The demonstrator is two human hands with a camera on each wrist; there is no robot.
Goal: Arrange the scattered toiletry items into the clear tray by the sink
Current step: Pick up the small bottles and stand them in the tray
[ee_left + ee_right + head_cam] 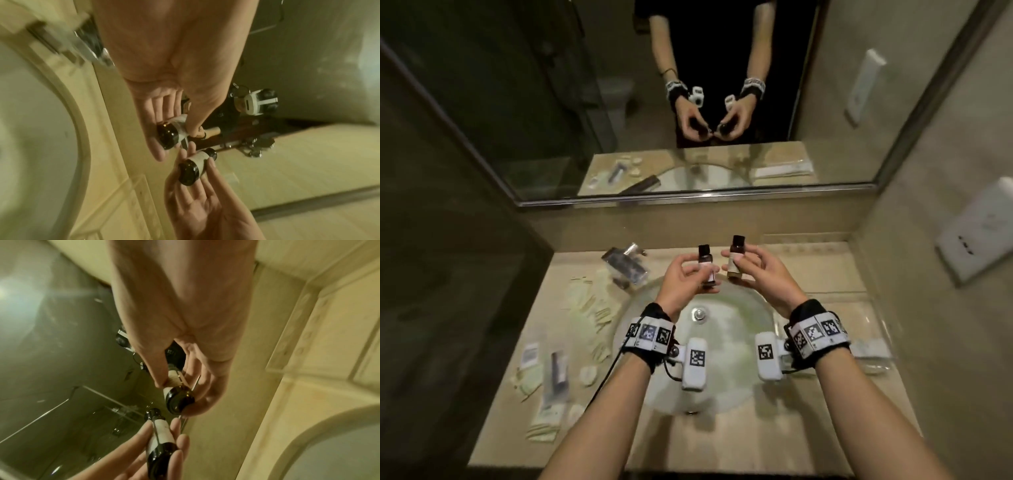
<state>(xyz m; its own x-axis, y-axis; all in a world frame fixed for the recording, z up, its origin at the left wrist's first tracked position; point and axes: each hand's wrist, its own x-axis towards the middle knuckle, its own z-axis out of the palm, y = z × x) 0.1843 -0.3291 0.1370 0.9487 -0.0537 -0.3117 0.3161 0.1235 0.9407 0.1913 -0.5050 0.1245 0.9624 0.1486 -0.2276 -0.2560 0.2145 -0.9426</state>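
Dark amber glass fills both hands: the left hand (681, 279) pinches one small bottle (706, 265) between thumb and fingers, and the right hand (760, 272) pinches a second bottle (735, 257) likewise, both above the far rim of the sink basin (722, 387). The two bottles sit just beside each other, apart. Each carries a pale label; its writing is too blurred to read. The clear tray (873, 329) lies on the counter right of the basin, against the wall. Sachets (592, 308) crowd the counter's left side.
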